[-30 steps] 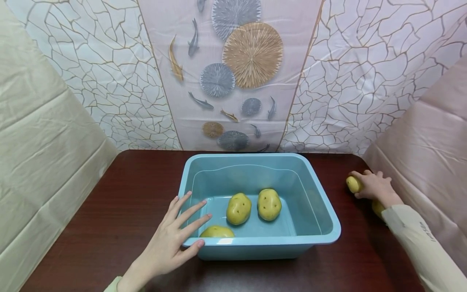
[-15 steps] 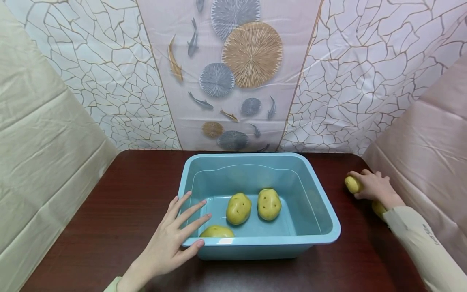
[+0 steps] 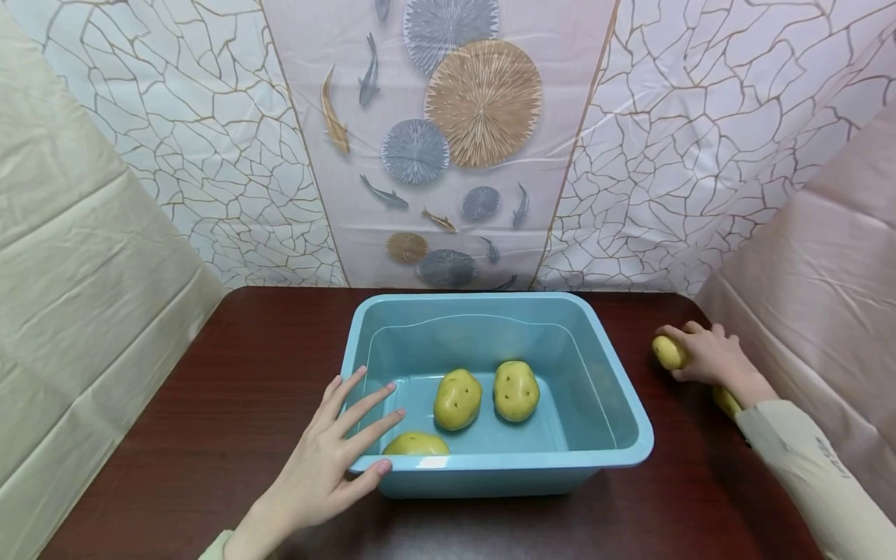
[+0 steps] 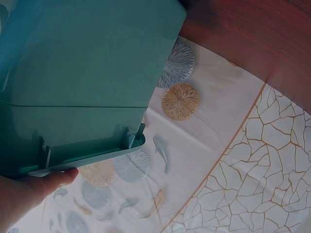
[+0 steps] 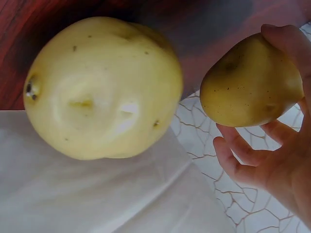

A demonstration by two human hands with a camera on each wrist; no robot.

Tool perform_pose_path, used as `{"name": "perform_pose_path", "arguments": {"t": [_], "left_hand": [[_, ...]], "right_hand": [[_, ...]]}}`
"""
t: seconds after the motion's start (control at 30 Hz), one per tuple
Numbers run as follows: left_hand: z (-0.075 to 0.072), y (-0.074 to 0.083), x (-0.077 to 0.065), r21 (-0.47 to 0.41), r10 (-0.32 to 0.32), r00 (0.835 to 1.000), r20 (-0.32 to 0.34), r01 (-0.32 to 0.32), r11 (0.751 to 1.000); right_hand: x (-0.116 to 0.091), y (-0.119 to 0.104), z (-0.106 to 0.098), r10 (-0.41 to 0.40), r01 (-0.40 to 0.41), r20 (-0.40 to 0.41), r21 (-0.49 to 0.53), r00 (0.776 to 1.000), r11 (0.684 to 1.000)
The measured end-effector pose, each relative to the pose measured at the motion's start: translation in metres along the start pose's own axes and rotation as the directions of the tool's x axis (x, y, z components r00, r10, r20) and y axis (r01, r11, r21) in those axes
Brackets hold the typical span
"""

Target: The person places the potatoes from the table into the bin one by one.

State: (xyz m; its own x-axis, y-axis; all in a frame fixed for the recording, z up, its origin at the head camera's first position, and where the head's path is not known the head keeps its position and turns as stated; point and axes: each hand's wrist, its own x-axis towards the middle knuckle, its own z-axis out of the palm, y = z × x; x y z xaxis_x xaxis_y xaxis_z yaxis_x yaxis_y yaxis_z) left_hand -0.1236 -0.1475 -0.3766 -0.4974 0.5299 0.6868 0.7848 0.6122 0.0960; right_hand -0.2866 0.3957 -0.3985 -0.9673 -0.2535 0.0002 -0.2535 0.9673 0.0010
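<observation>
My left hand (image 3: 323, 460) lies with spread, straight fingers across the left front corner of a light blue plastic tub (image 3: 532, 460). In the left wrist view its thumb touches the tub's rim (image 4: 92, 162) from outside. Off to the tub's right, my right hand (image 3: 715, 361) grips a yellow potato (image 3: 670, 353), thumb on one side and fingers on the other. The right wrist view shows this held potato (image 5: 250, 85) near the dark tabletop. Another potato (image 5: 102, 92) sits close under the right wrist, mostly covered by the forearm in the head view.
Inside the tub are a potato (image 3: 458, 400) at the middle, another potato (image 3: 516, 391) beside it, and a third potato (image 3: 416, 444) partly behind the front wall. A patterned cloth (image 3: 483, 194) hangs behind the dark table (image 3: 210, 389); plain cloth (image 3: 826, 272) borders the right side.
The right hand has shifted slightly left with the potato in its grip. The left hand and the tub stay where they were.
</observation>
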Motion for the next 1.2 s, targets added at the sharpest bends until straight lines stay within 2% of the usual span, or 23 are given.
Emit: {"name": "perform_pose_path", "arguments": {"t": [0.27,0.7,1.2], "left_hand": [[-0.001,-0.001,0.000,-0.015,-0.006,1.000,0.025,0.006,1.000],[-0.001,-0.001,0.001,-0.003,-0.003,1.000,0.018,0.003,1.000],[0.000,-0.001,0.000,0.010,-0.002,1.000,0.006,0.002,1.000]], "right_hand": [[-0.001,-0.009,-0.006,-0.012,0.012,-0.031,-0.006,0.999,1.000],[-0.009,-0.019,-0.014,-0.007,0.006,-0.058,-0.022,0.998,1.000],[-0.021,-0.031,-0.022,-0.048,0.043,-0.162,-0.031,0.986,0.999]]}}
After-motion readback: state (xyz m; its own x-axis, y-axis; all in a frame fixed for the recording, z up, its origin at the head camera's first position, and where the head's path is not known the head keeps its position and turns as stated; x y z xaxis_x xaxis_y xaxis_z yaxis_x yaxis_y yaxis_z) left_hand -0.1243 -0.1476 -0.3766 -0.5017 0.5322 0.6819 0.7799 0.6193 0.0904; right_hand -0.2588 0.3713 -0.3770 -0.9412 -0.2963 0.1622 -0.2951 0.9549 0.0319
